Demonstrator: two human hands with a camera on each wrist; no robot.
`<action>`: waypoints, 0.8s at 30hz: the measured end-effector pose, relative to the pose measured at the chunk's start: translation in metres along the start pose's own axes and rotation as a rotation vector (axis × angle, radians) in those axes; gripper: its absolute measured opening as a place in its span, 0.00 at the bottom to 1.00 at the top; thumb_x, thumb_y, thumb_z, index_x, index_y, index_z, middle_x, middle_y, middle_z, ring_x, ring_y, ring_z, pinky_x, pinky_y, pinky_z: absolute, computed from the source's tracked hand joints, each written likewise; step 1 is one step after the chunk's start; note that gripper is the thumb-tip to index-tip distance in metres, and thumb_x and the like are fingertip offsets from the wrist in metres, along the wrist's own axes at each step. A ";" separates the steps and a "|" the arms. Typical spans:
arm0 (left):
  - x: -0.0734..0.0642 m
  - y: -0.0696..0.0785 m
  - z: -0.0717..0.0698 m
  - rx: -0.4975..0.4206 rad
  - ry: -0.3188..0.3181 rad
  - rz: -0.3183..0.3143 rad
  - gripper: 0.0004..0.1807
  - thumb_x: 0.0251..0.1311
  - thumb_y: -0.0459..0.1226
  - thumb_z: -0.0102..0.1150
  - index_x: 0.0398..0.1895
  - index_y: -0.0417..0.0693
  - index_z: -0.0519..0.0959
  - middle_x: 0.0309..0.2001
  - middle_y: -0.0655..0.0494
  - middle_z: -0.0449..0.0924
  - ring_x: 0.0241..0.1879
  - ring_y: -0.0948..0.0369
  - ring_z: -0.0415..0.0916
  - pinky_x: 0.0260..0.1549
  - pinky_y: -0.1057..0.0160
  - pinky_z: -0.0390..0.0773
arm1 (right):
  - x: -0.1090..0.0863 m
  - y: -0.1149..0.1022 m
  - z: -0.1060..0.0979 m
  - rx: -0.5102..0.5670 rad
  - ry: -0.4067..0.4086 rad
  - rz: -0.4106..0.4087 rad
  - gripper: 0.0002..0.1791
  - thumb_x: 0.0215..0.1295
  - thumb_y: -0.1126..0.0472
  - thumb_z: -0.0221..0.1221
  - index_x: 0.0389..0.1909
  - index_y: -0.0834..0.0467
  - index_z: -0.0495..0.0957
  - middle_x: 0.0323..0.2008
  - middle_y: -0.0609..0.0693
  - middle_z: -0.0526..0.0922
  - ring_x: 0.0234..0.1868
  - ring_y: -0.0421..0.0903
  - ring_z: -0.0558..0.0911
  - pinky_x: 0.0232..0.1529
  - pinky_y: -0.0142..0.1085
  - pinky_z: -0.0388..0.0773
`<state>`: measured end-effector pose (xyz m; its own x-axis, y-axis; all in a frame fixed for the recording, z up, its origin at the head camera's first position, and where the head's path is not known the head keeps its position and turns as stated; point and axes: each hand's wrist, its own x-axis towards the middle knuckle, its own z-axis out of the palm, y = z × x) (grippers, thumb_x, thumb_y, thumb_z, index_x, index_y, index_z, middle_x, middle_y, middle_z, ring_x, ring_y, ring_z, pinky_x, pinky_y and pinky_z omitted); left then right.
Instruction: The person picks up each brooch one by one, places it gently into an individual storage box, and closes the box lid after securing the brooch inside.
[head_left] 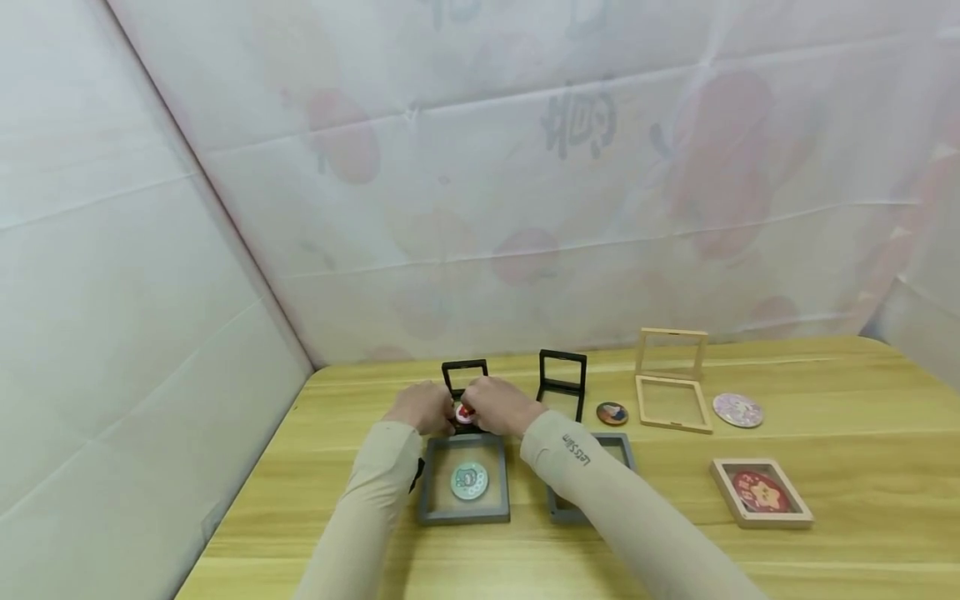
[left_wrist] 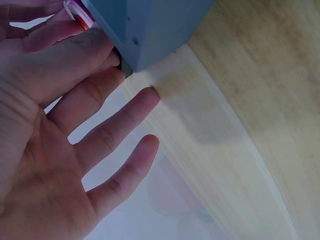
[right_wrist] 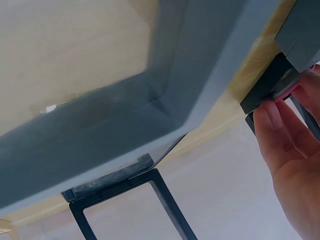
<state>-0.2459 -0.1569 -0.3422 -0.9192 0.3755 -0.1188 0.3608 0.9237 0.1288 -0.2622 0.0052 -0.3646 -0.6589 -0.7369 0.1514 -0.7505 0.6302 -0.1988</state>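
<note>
A small black display frame [head_left: 465, 364] stands with its lid raised at the back left of the table. Over its base, my right hand [head_left: 498, 407] pinches a red-and-white round badge [head_left: 463, 414]; its pink rim also shows between the fingertips in the right wrist view. My left hand [head_left: 422, 408] holds the frame's left side between thumb and forefinger. In the left wrist view, the other fingers [left_wrist: 117, 130] are spread out. Just in front lies a grey frame [head_left: 431, 500] with a teal round badge [head_left: 469, 481] inside. Much of the black frame's base is hidden by my hands.
My right forearm partly covers a second grey frame [head_left: 626, 450]. Further right are another open black frame [head_left: 562, 385], a dark round badge [head_left: 612, 413], an open beige frame [head_left: 675, 427], a lavender badge [head_left: 738, 410] and a beige frame [head_left: 776, 523] containing a red badge. Cloth walls [head_left: 450, 292] border the table.
</note>
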 end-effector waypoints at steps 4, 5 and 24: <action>0.000 -0.001 0.001 -0.038 -0.016 -0.003 0.11 0.52 0.36 0.77 0.18 0.50 0.83 0.19 0.63 0.76 0.22 0.63 0.64 0.26 0.63 0.67 | 0.000 0.000 0.003 -0.009 0.006 0.003 0.03 0.61 0.71 0.68 0.35 0.61 0.86 0.33 0.52 0.85 0.37 0.47 0.84 0.42 0.34 0.82; 0.000 -0.001 0.001 -0.056 -0.021 -0.001 0.10 0.53 0.34 0.77 0.19 0.49 0.84 0.19 0.63 0.77 0.22 0.63 0.64 0.25 0.64 0.67 | 0.000 0.000 0.002 -0.007 0.012 -0.001 0.03 0.61 0.70 0.69 0.34 0.62 0.86 0.33 0.52 0.85 0.37 0.47 0.84 0.41 0.34 0.82; 0.000 -0.007 0.003 -0.135 -0.034 0.044 0.04 0.55 0.30 0.73 0.25 0.43 0.87 0.23 0.57 0.82 0.24 0.63 0.69 0.28 0.66 0.71 | -0.003 0.001 -0.006 0.079 -0.068 0.080 0.12 0.60 0.78 0.63 0.42 0.64 0.87 0.43 0.56 0.85 0.48 0.52 0.83 0.51 0.38 0.81</action>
<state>-0.2482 -0.1635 -0.3463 -0.8961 0.4201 -0.1430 0.3742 0.8885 0.2657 -0.2616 0.0095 -0.3595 -0.7095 -0.7016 0.0660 -0.6874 0.6685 -0.2840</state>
